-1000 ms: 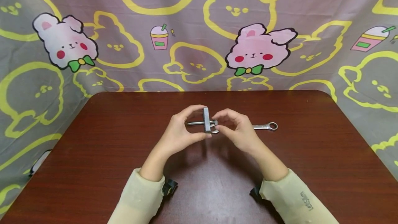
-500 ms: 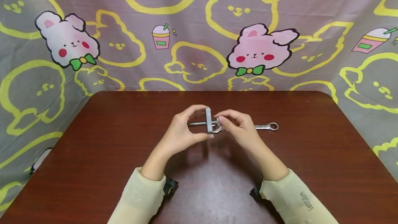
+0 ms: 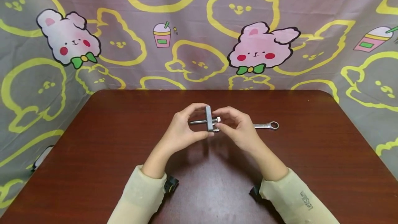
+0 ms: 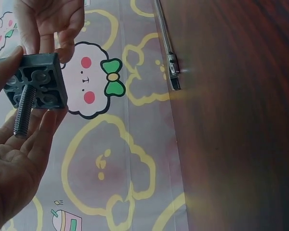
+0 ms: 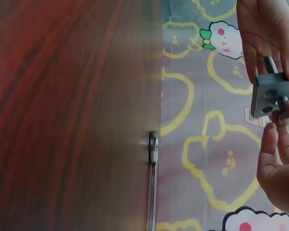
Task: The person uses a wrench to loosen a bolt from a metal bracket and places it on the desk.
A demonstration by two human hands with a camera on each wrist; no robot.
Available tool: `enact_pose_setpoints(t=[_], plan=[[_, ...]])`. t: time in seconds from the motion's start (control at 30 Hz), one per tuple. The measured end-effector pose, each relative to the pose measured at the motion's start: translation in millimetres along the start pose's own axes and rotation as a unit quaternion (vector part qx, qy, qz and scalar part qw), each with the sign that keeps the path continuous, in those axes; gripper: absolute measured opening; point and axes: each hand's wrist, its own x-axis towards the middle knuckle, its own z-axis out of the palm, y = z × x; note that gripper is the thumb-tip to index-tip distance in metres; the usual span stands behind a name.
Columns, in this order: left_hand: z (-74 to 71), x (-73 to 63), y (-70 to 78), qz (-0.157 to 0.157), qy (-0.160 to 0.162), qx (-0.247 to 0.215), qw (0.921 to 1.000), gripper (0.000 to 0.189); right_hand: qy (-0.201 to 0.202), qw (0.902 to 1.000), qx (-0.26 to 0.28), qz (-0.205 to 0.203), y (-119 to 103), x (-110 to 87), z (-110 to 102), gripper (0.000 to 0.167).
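My left hand [image 3: 181, 132] holds a grey square plate [image 3: 209, 118] on edge, thumb below and fingers above. Molded recesses show on one face of the plate [image 4: 41, 79], and round holes on its other face in the right wrist view. A bolt [image 4: 25, 110] passes through its middle, threaded end toward my left palm. At the bolt's hex head [image 3: 219, 119], the thumb and fingertips of my right hand [image 3: 240, 129] pinch from the right. Behind the right hand, a combination wrench [image 3: 264, 126] lies on the table, its middle hidden by the hand.
The brown wooden table [image 3: 109, 155] reaches back to a patterned curtain [image 3: 192, 27] that also hangs along both sides. Dark straps [image 3: 170, 184] show at the cuffs of both light sleeves [image 3: 140, 194].
The plate and bolt have shifted slightly right with the left hand. The right thumb and fingers have moved around the bolt head, and the head shows a different side.
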Motion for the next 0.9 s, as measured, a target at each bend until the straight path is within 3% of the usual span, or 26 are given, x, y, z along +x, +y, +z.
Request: enact_pose_setpoints(t=[0.37,0.63,0.77,0.9], plan=[[-1.0,-0.7,1.1,-0.005,0.005,0.013,0.9999,0.070,0.008,0.9985,0.018,0.052,2.0,-1.0,-3.6,0.021],[-0.5,-0.3,2.0,-0.007,0.006,0.019,0.9998,0.070,0.041,0.9955,0.052,0.068,0.4,-0.5,1.0,0.021],[-0.4,0.7,0.8,0.004,0.006,0.021,0.9998,0.069,0.048,0.9968,0.043,0.048,-0.7,-0.5,1.2,0.017],[-2.4,0.4,0.5,0.003,0.015,0.011,0.9998,0.070,0.038,0.9989,0.025,0.009,-1.4,-0.3,1.3,0.027]])
